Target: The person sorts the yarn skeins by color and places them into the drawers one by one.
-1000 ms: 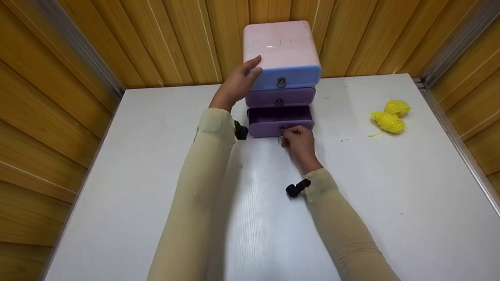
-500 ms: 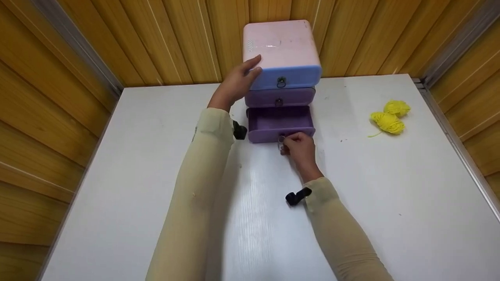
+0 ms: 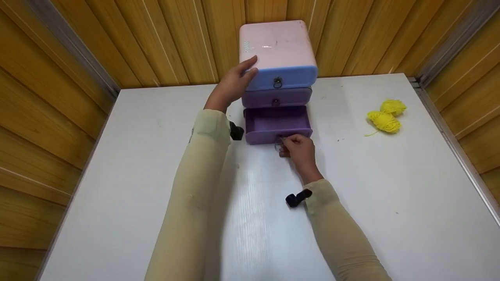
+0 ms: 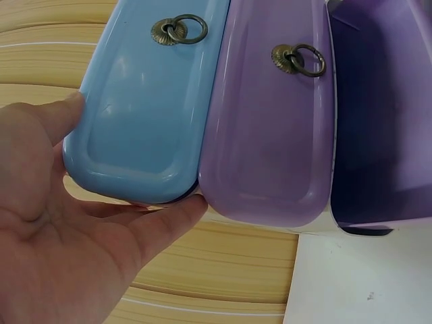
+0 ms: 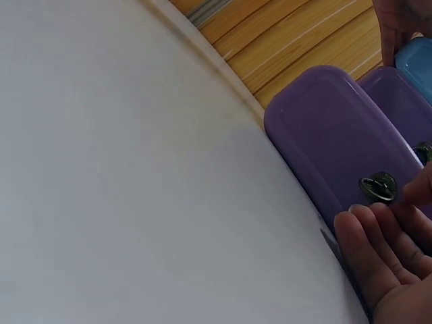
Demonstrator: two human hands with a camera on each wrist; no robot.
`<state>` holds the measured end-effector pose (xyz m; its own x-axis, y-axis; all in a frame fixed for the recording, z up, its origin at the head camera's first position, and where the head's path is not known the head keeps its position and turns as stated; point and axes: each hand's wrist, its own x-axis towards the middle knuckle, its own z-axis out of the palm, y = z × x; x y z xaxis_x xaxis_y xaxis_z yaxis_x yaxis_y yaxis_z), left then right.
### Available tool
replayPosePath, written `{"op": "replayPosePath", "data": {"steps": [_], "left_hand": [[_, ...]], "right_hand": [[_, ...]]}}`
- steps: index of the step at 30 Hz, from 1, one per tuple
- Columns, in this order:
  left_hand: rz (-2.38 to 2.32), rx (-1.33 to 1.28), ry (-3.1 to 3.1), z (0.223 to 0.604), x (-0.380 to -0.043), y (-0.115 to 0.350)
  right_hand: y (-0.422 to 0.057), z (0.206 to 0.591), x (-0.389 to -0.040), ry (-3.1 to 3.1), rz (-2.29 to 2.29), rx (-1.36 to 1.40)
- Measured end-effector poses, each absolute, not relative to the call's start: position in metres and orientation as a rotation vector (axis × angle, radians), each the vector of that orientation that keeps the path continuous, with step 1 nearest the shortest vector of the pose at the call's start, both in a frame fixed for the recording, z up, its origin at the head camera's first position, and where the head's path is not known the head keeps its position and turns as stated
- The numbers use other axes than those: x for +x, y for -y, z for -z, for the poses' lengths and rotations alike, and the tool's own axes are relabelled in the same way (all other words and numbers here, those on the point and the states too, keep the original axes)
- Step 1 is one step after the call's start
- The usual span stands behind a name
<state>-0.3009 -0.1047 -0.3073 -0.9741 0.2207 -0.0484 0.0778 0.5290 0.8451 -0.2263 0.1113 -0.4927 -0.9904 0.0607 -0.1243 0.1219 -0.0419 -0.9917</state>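
A small drawer cabinet (image 3: 275, 45) with a pink top stands against the back wall. It has a blue top drawer (image 3: 289, 77), a purple middle drawer (image 3: 295, 96) and a purple bottom drawer (image 3: 259, 136). The bottom one is pulled out, and its visible inside is bare. My left hand (image 3: 233, 86) lies against the cabinet's upper left corner, fingers extended; the left wrist view shows it beside the blue drawer front. In the head view my right hand (image 3: 300, 150) pinches the bottom drawer's ring pull (image 3: 278, 143). Its thumb and fingers partly cover the ring.
Two bundles of yellow yarn (image 3: 384, 121) lie on the right of the white table (image 3: 351, 187), a loose strand trailing. Wood-grain panels (image 3: 175, 39) enclose the back and sides. Ring pulls (image 4: 179, 30) also hang on the upper drawers.
My right hand has drawn the bottom drawer farther out toward me, exposing more of its inside. My left hand has stayed on the cabinet's corner.
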Motion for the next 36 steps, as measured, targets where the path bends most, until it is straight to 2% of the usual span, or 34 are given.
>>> {"op": "replayPosePath", "data": {"steps": [7, 15, 24, 30, 36], "left_hand": [[-1.453, 0.198, -2.602, 0.309, -0.300, 0.112], [-1.436, 0.181, -2.627, 0.309, -0.302, 0.115], [-1.455, 0.220, -2.631, 0.311, -0.304, 0.111], [-1.437, 0.251, -2.630, 0.311, -0.303, 0.109], [-1.448, 0.238, -2.624, 0.309, -0.302, 0.111]], "right_hand": [[-0.118, 0.493, -0.229, -2.103, 2.240, 0.159], [-0.132, 0.495, -0.233, -2.356, 2.357, 0.128], [-0.148, 0.488, -0.232, -2.684, 2.355, 0.219], [-0.157, 0.472, -0.222, -2.666, 2.533, 0.311], [-0.168, 0.477, -0.234, -2.603, 2.645, 0.461]]}}
